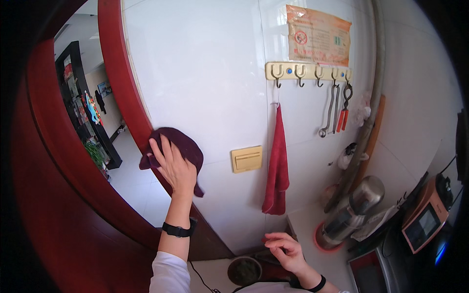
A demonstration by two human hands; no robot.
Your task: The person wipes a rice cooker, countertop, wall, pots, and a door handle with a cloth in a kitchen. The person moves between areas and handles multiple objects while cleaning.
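Note:
My left hand (175, 164) presses a dark purple cloth (187, 146) flat, its fingers spread over it. The cloth lies across the edge of the red door frame (115, 69) and the white tiled wall (205, 88) beside it. My right hand (287, 251) hangs in the air lower right, fingers loosely bent, with nothing seen in it. Between the hands and higher up, a beige wall switch (246, 159) is fixed to the tiles. To its right a red cloth (277, 168) hangs from a hook rail (309, 72).
Pliers with orange handles (343, 119) and metal tongs (331, 110) hang from the rail. A steel thermos flask (348, 212) stands at the right near a pipe (373, 73). A round pot (244, 271) is below, and a device with a screen (423, 227) is far right.

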